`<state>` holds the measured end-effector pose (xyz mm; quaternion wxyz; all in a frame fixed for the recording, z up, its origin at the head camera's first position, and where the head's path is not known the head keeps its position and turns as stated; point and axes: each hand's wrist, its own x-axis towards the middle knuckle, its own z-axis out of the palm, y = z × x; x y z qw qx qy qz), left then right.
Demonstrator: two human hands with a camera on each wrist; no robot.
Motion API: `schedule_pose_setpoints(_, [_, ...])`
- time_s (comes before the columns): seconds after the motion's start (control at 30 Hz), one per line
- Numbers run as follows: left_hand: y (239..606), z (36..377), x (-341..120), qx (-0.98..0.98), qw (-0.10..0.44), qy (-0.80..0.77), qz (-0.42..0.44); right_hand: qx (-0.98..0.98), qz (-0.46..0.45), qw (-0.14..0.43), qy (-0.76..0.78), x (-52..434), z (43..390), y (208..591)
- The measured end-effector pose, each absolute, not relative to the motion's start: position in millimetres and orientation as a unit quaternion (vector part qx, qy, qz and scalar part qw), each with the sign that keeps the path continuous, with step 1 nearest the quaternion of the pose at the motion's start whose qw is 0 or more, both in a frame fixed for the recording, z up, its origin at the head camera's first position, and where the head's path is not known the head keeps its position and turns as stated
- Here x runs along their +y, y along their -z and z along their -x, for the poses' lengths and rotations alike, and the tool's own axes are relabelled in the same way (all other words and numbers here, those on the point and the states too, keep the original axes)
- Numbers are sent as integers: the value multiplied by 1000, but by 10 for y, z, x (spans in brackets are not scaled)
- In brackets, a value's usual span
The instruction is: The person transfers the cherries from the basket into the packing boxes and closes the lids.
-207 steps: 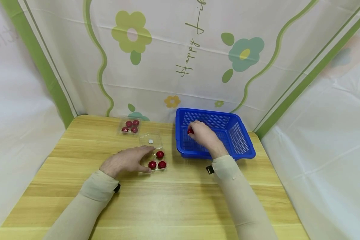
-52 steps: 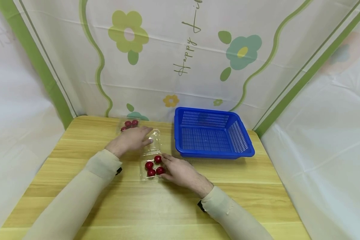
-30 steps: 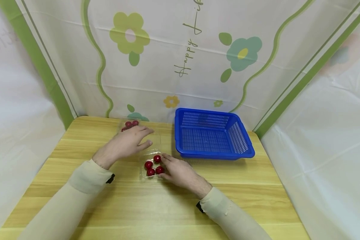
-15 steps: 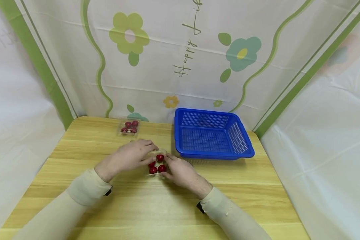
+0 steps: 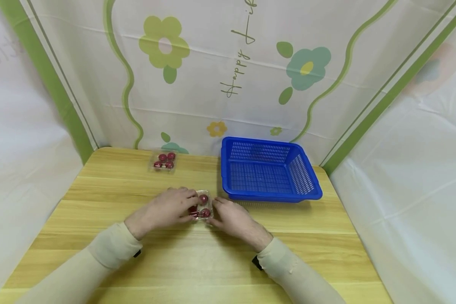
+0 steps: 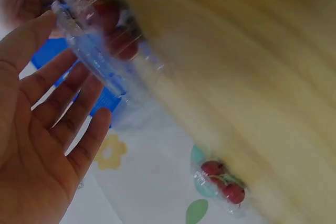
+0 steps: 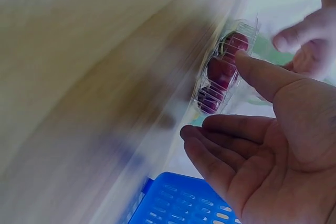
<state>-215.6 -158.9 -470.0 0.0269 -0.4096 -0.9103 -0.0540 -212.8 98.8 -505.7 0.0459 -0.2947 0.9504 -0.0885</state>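
A clear plastic clamshell box (image 5: 210, 206) with several red cherries (image 5: 203, 199) lies on the table, its lid folded down over them. My left hand (image 5: 161, 211) is at its left side, fingertips over the lid. In the left wrist view those fingers are spread and fairly straight, with the thumb by the box's edge. At the box's right side is my right hand (image 5: 235, 221); in the right wrist view its thumb lies against the clear plastic (image 7: 218, 74) and its fingers extend loosely. The left fingers hide part of the box in the head view.
A second clear clamshell box (image 5: 163, 161) with several cherries stands at the table's back left. To the right is a blue perforated plastic basket (image 5: 271, 197) with nothing visible inside. A patterned white curtain (image 5: 197, 93) hangs behind the wooden table (image 5: 197, 261).
My left hand has brought the box's lid forward and down over the cherries. Earlier, my right hand took a cherry from the basket; now it is beside the box.
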Motion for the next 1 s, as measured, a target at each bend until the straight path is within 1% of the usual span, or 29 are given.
schedule_pose_setpoints(0.2, [4782,2139,-1583,-912,37,58,406,946,305,43,100,1026,2121,5054])
schedule_pose_setpoints(0.4, [4830,2148,-1585,-912,46,60,404,938,306,67,149,1060,2154,5064])
schedule_pose_setpoints(0.53, [4845,2154,-1587,-910,49,63,406,920,293,118,233,1065,2194,5070])
schedule_pose_setpoints(0.7, [4845,2158,-1573,-912,36,74,403,893,225,179,346,1053,2248,5112])
schedule_pose_setpoints(0.8, [4848,2156,-1561,-913,31,76,400,879,195,209,380,1047,2270,5135])
schedule_pose_setpoints(1.0, [4849,2143,-1549,-910,44,78,405,835,171,272,446,1037,2283,5132])
